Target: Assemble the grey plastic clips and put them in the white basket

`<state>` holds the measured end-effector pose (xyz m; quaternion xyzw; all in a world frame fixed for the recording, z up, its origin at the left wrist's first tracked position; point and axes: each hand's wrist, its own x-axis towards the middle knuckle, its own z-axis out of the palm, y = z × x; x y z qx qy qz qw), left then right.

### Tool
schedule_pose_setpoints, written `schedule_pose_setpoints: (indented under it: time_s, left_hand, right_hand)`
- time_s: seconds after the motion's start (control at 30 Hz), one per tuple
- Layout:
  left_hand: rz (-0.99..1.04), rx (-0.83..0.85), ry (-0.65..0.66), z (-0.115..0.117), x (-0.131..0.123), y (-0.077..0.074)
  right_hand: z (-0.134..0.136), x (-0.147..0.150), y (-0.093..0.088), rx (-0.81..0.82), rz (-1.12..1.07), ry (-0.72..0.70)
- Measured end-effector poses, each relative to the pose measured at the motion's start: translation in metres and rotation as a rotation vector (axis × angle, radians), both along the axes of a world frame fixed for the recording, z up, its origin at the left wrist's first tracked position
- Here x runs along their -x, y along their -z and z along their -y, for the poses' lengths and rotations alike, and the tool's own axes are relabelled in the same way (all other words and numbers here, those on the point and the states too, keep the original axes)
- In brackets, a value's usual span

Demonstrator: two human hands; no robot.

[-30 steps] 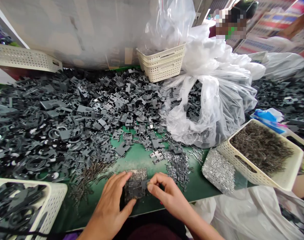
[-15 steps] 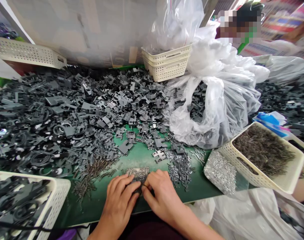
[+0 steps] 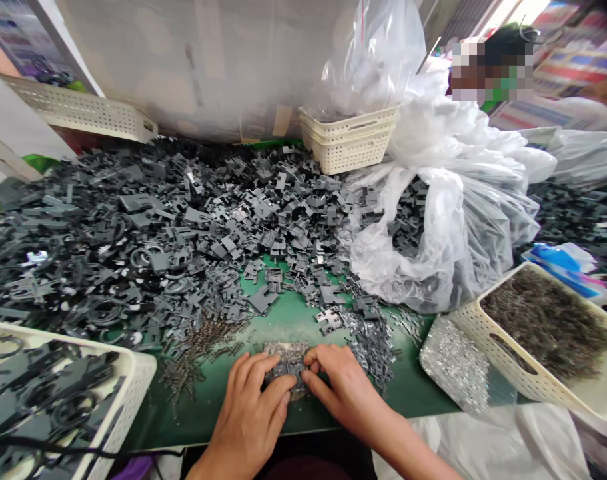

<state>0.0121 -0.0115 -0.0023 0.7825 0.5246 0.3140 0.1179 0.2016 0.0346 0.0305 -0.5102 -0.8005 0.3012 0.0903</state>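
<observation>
At the bench: our left hand (image 3: 248, 417) and right hand (image 3: 346, 393) meet over a small pile of clips (image 3: 283, 350) on the work mat (image 3: 203, 417).

Before us lies a heap of plastic parts (image 3: 148, 227), with a plastic bag (image 3: 433, 253) to its right and stacked baskets (image 3: 348, 143) behind. On our right, a basket of springs (image 3: 548, 327) sits beside a tray of metal bits (image 3: 453, 363); on our left, a basket of parts (image 3: 133, 363).
</observation>
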Motion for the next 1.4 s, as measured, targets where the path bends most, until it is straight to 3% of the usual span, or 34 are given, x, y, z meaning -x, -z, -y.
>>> schedule_pose_setpoints:
  time_s: [0.3,0.67,0.9,1.1,1.23,1.4]
  left_hand:
    - [0.003,-0.025,-0.033,0.002,0.000,-0.001]
    - [-0.041,-0.070,-0.050,0.003,-0.003,0.007]
    - [-0.110,-0.122,-0.068,0.004,-0.005,0.006]
    - [-0.034,-0.134,-0.082,0.003,-0.004,0.003]
    - [-0.022,-0.157,-0.106,0.002,-0.005,0.002]
    - [-0.063,-0.248,-0.256,0.002,-0.006,0.009]
  right_hand:
    - [-0.018,-0.003,-0.010,0.087,-0.002,-0.158]
    - [-0.017,-0.004,-0.008,0.176,-0.085,-0.114]
    - [-0.010,-0.003,-0.003,0.056,-0.076,-0.154]
    - [-0.019,-0.005,-0.006,0.142,-0.167,-0.019]
    - [-0.039,0.017,-0.022,0.045,-0.180,-0.071]
    - [-0.067,0.093,-0.048,-0.057,-0.173,-0.398]
